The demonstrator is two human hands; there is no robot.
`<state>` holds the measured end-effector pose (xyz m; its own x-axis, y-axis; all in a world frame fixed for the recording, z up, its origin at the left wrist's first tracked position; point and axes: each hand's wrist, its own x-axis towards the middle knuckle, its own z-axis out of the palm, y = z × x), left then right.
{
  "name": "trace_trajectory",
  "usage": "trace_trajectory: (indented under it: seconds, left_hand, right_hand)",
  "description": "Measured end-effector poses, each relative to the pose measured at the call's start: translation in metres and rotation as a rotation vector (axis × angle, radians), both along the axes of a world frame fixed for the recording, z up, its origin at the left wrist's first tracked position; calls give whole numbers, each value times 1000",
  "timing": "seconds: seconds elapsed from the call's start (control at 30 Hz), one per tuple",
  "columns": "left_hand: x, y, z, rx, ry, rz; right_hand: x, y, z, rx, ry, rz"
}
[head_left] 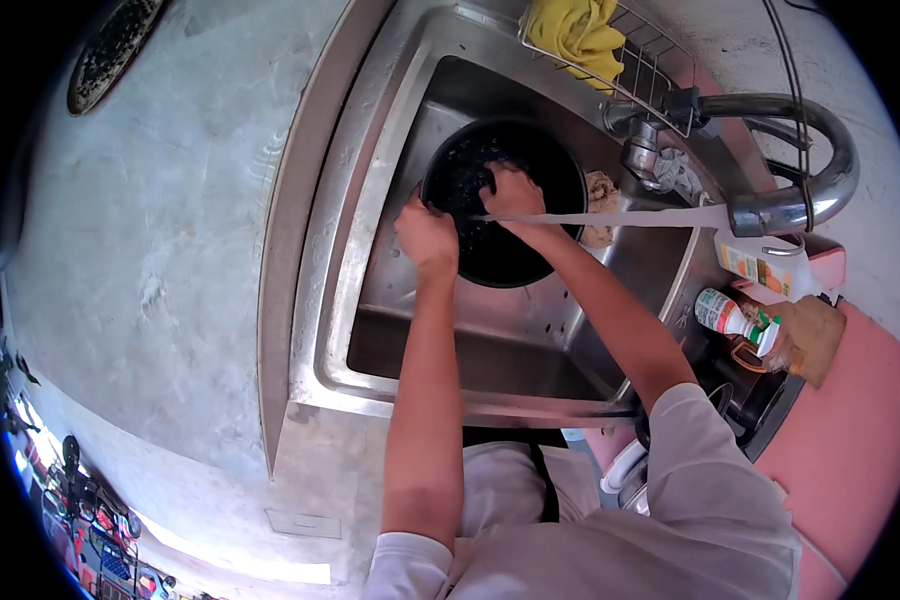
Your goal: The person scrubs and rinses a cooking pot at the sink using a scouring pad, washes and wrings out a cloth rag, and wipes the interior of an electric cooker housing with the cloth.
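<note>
Head camera: black pan [560, 160] under running water [650, 217] in a metal sink [410, 292]

The round black pan sits in the far part of the sink, its dark inside speckled with glinting spots. The left hand [427, 235] is closed around the pan's left rim, thumb over the edge. The right hand [515, 195] reaches inside, its fingers partly curled and pointing down towards the pan's surface; whether they hold anything, I cannot tell. Water runs from the curved metal faucet [770, 214] on the right, and its stream appears to cross the right wrist.

Just right of the pan is a crumpled brownish item [600, 200], too unclear to name. Small dark bits dot the sink floor nearer the person. At the far edge, a wire basket [670, 70] carries a yellow cloth [575, 35]. A crumpled grey cloth [678, 175] lies by the faucet's base.

Further right, below the spout in view, are a pale jug with an orange-marked label [765, 262] and a white bottle with a green-and-white top [725, 312], beside a pink surface [850, 400]. Left of the sink stretches a grey tabletop [190, 200], with a dark round object [115, 55] at its far left. The person's pale shirt [590, 555] fills the near edge.
</note>
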<state>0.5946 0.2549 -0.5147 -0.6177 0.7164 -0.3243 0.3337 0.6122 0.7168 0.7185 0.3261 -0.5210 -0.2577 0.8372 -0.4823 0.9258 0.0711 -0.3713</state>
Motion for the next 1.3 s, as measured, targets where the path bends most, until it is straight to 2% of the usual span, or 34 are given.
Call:
trace_trajectory:
  seconds: [0.03, 0.07, 0.13, 0.17, 0.23, 0.27, 0.33, 0.37, 0.4, 0.47, 0.5, 0.53, 0.6, 0.63, 0.67, 0.73, 0.83, 1.0, 1.07, 1.1, 1.17, 1.2, 1.3]
  left_hand:
    - [-5, -1, 1, -56, -75, -41]
    - [-10, -4, -2, -44, -74, -42]
    - [-18, -22, -27, 9, -167, 17]
    - [-22, -33, -40, 50, -238, 40]
    - [-25, -51, -50, 71, -418, 92]
    - [-27, -55, -54, 79, -407, 91]
    - [-28, -68, -61, 37, -666, 121]
    - [-29, -71, -58, 2, -800, 140]
    - [-31, -71, -61, 6, -797, 142]
    - [-30, -71, -68, -89, -1138, 85]
    - [-24, -68, -76, -91, -1161, 108]
    - [-21, -60, -62, -89, -1163, 108]
    - [-13, -50, -50, -273, -1295, -74]
    - [-8, -47, -53, -373, -1346, -185]
    - [-3, -45, -56, -467, -1389, -308]
    - [9, -40, -59, -568, -1470, -437]
    - [23, -33, -60, -579, -1563, -335]
    - [30, -15, -54, -475, -1648, -22]
    - [27, -10, -49, -426, -1672, 81]
    - [24, -8, -47, -403, -1679, 128]
    - [21, -7, -41, -362, -1698, 213]
    - [18, -5, -38, -339, -1709, 239]
    - [7, -2, -28, -283, -1719, 326]
  right_hand:
    - [1, 1, 18, 302, 74, 72]
    - [5, 4, 38, 314, 75, 72]
    - [4, 10, 94, 102, 190, 87]
    - [5, 9, 115, 109, 194, 87]
    - [5, 7, 147, 286, 292, 195]
    - [3, 8, 162, 294, 303, 196]
    - [-2, 4, 183, 496, 325, 284]
    - [-4, 5, 186, 469, 409, 315]
    - [-4, 9, 185, 472, 413, 319]
    - [-1, 19, 173, 70, 602, 481]
    - [1, 22, 158, 72, 684, 523]
    - [-5, 24, 166, 72, 682, 524]
    - [-18, 26, 178, 119, 541, 668]
    - [-24, 28, 165, 248, 644, 674]
    - [-26, 32, 162, 235, 632, 659]
    - [-33, 45, 174, -45, 168, 697]
    - [-35, 49, 170, -17, 147, 538]
    - [-32, 54, 184, -85, 44, 319]
    - [-22, 54, 188, -25, 5, 121]
    - [-16, 53, 187, -22, 5, 130]
    - [-4, 48, 182, 102, -22, -54]
    - [-2, 45, 185, 108, -22, -47]
    - [-8, 27, 201, 205, 2, -264]
